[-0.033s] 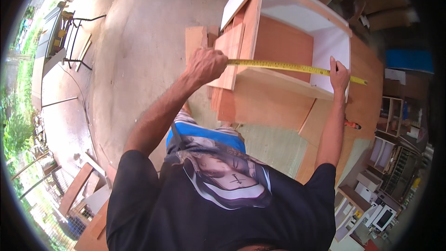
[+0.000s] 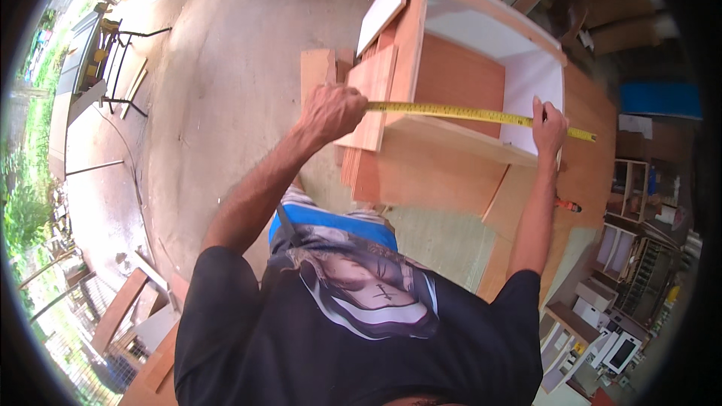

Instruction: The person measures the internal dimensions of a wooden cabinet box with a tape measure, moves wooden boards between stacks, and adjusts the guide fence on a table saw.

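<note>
Workshop floor: pale concrete (image 2: 226, 68), extending left of the open box (image 2: 532, 79); loose boards (image 2: 382, 75) lean by the box's left side.
Yellow tape: one blade (image 2: 459, 112), drawn across the near side of the open box, its free end past the box's right wall.
Left hand: closed in a fist (image 2: 335, 111), left of the box, at the blade's left end; any case inside is hidden.
Right hand: fingers curled (image 2: 549, 129), at the box's right wall, pinching the blade short of its free end.
Blade handling: probably light and springy, stiff while flat-pulled, apt to buckle under side pressure; best gripped on its flat faces, edges avoided.
Change from earlier frame: hands, blade and box all appear slightly lower; grips and span look unaltered, suggesting mainly a shifted view.
</note>
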`<state>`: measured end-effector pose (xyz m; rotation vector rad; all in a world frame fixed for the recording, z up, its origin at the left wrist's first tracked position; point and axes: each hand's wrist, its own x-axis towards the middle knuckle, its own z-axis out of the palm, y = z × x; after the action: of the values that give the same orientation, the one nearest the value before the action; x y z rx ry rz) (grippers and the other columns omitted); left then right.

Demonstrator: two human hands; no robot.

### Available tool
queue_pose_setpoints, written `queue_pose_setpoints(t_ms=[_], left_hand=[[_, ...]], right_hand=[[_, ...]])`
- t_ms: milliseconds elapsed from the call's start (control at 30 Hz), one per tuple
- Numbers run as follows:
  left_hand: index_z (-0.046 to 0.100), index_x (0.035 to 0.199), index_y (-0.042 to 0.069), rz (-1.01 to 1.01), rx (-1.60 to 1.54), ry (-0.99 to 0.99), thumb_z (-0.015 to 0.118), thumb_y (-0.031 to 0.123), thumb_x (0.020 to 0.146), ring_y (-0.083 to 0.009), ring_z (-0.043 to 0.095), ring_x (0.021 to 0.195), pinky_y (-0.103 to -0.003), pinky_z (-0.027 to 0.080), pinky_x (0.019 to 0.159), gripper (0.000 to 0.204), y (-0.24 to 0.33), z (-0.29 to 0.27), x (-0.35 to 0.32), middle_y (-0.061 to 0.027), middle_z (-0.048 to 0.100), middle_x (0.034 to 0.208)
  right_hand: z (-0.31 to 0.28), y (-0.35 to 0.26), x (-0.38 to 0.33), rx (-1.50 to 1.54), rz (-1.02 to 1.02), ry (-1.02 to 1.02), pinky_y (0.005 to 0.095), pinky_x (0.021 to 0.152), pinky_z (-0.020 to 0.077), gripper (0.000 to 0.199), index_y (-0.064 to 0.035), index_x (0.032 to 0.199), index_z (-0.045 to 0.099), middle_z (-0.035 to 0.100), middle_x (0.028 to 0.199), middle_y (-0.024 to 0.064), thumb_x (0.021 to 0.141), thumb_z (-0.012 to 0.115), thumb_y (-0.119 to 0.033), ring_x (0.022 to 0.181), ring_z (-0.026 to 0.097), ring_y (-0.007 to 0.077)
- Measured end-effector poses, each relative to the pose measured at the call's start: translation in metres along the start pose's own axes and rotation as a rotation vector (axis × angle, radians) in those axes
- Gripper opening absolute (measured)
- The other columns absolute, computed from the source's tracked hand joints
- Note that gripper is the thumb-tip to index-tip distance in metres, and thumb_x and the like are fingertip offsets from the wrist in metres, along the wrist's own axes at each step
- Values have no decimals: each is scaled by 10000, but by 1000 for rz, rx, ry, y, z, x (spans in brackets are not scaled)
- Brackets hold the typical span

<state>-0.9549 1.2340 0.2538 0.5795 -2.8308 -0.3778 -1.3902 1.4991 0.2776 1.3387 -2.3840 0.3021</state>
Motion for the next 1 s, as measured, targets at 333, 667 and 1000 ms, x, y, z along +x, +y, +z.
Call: queue_pose_setpoints(t_ms=[333, 667, 1000], left_hand=[[771, 943, 181, -449, -83, 97, 747, 251, 842, -257, 718, 807, -430, 554, 641, 126, -208, -108, -251, -23, 743, 889], [795, 930, 199, -1195, -134, 159, 751, 330, 816, -322, 713, 760, -462, 551, 656, 179, -264, -166, -465, -91, 731, 801], [775, 1066, 225, -1425, -443, 84, 815, 490, 790, -281, 733, 884, -423, 573, 775, 384, -458, -172, -486, -60, 765, 949]], right_hand=[[40, -513, -43, 1534, 511, -277, 337, 677, 537, 467, -24, 1123, 598, 651, 921, 104, 1101, 434, -461, 741, 659, 196], [93, -879, 2, 1514, 270, -905, 268, 424, 435, 416, -75, 772, 617, 599, 583, 25, 1050, 568, -381, 454, 564, 114], [208, -1069, 136, 1315, 187, -873, 278, 404, 426, 400, -48, 757, 619, 584, 579, 35, 1022, 588, -345, 440, 557, 114]])
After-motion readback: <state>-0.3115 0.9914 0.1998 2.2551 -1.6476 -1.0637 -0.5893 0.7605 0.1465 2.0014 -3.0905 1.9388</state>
